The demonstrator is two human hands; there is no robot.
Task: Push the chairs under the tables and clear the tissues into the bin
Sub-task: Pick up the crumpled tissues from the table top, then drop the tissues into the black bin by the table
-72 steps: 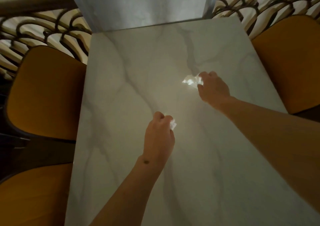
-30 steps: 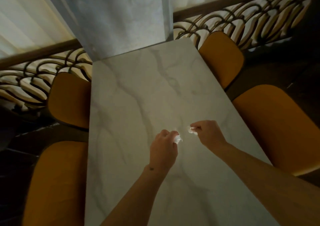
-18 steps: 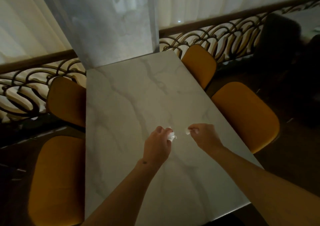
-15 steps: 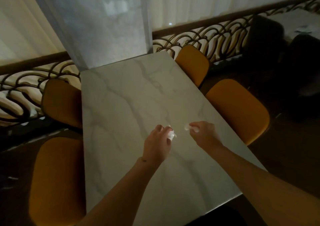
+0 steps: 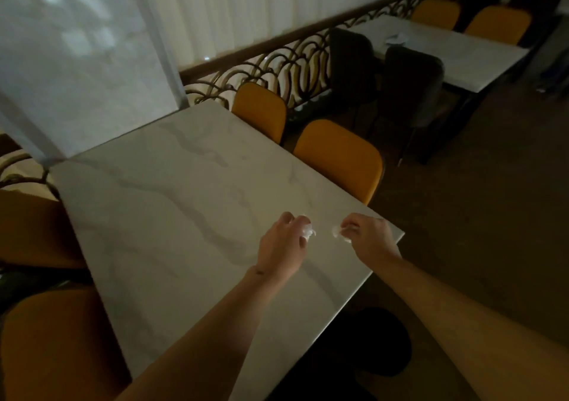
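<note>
Tissues (image 5: pixel 308 232) mostly hidden, clamped in left hand (image 5: pixel 280 250) and right hand (image 5: pixel 371 238) fingers.

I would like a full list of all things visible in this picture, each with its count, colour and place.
near table: one, white marble look, centre, under both hands
tissue wads: two, white, one in each hand, above the near table
orange chairs: four at the near table, two on each side; at least two more behind the far table
dark chairs: two, near side of the far table; more, unclear, at the upper right
far table: one, white, upper right
paper on far table: pale, count unclear
railing: dark scrollwork, along the curtain
curtain: white, back
pillar: one, pale, at the table's far end
left hand: closed on a tissue wad
right hand: closed on the other wad
</note>
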